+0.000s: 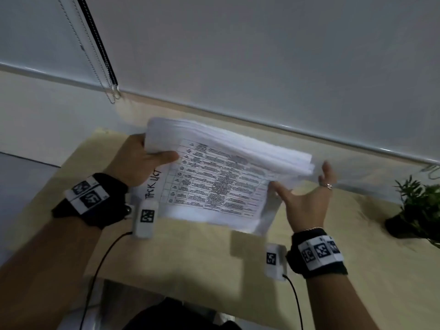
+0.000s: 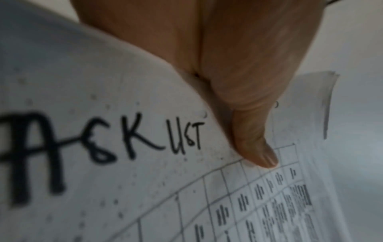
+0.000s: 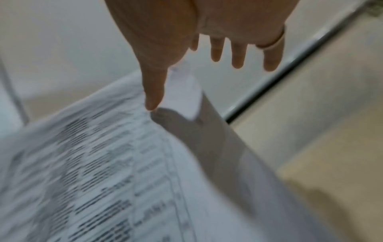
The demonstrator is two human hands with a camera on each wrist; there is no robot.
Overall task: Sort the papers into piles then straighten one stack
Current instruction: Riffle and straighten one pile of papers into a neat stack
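the left hand (image 1: 140,160), at centre left of the head view, pinches the paper stack (image 1: 214,177) above the beige desk (image 1: 190,253). the right hand (image 1: 307,201), fingers spread, touches its right edge. this looks like straightening; next, the right hand should grip and tap the edges level.

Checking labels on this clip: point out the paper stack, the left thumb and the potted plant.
paper stack (image 1: 214,182), head view, printed table on the top sheet.
left thumb (image 2: 254,147), left wrist view, near its tip, pressing the sheet.
potted plant (image 1: 419,206), head view, its leaves.

Paper stack (image 1: 228,172) in left hand (image 1: 140,160)
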